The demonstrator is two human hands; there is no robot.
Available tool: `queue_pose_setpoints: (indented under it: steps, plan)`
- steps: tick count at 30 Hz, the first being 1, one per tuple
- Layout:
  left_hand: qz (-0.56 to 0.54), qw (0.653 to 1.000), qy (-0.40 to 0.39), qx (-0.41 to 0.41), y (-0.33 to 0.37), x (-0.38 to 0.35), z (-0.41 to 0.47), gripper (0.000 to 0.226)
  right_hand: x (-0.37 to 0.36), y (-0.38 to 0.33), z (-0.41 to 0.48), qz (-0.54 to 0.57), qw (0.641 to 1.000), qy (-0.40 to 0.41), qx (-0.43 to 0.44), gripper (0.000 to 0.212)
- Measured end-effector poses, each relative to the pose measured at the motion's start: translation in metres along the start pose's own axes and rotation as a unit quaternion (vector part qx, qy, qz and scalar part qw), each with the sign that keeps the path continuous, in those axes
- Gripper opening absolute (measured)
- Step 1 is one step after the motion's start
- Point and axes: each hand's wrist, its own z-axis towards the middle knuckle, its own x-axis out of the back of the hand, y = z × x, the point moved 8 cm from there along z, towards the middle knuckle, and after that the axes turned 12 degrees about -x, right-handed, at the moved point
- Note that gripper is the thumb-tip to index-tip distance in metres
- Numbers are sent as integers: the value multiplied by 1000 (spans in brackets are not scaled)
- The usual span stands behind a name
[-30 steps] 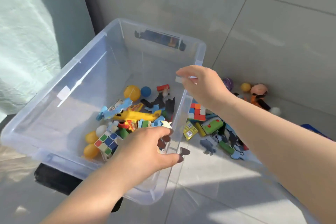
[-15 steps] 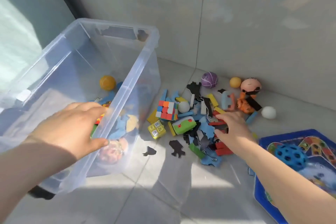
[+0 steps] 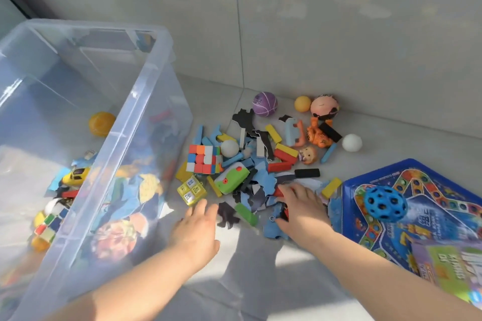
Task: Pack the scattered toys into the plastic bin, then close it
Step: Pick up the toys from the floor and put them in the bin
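The clear plastic bin (image 3: 146, 101) stands open on the left, with an orange ball (image 3: 101, 124), a yellow car (image 3: 77, 176) and other toys in it. No lid is in view. To its right, toys lie scattered on the floor: a colour cube (image 3: 203, 159), a green toy (image 3: 232, 177), a yellow box (image 3: 191, 190), blocks and blue puzzle pieces (image 3: 263, 182). My left hand (image 3: 198, 227) hovers open beside the bin, next to a black puzzle piece (image 3: 227, 214). My right hand (image 3: 302, 206) lies cupped on the puzzle pieces; I cannot see whether it grips any.
A purple ball (image 3: 264, 103), a small orange ball (image 3: 302, 104), a white ball (image 3: 352, 142) and figures lie along the wall. A blue game board (image 3: 365, 216) with a blue holed ball (image 3: 385, 203) and a printed box (image 3: 451, 271) lies at the right.
My left hand left the bin's rim and came down to the floor beside the pile. My right hand slid nearer across the pile, and the view swung right.
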Motion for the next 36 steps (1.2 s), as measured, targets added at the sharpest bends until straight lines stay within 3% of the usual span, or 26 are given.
queue_pose_setpoints:
  steps: [4, 8, 14, 18, 22, 27, 30, 33, 36]
  plan:
    - [-27, 997, -20, 68, -19, -23, 14, 71, -7, 4, -12, 3, 1000, 15, 14, 71]
    - [-12, 998, -25, 61, -18, -27, 23, 72, -5, -7, -14, 0, 1000, -13, 13, 93]
    - [10, 998, -26, 48, -16, -22, 31, 66, -1, -52, 1, -51, 998, -15, 15, 101]
    - [-11, 999, -31, 42, -23, -20, 32, 51, -22, -62, 2, -92, 995, -22, 16, 96]
    - [-50, 997, -47, 36, -31, -20, 29, 36, -16, -62, 7, -131, 991, 17, 20, 75]
    - [-111, 994, 0, 9, -32, -18, 27, 22, -15, -59, 6, -215, 975, 22, 43, 59]
    - [-92, 995, 30, -26, -19, -10, 27, 24, -3, -52, 9, -193, 979, 41, 58, 56]
    - [-74, 996, 45, -32, -13, -10, 30, 38, 24, -48, 9, -144, 977, 136, 75, 56]
    - [-72, 995, 48, -40, -13, -9, 37, 48, 27, -35, 8, -66, 991, 94, 70, 46]
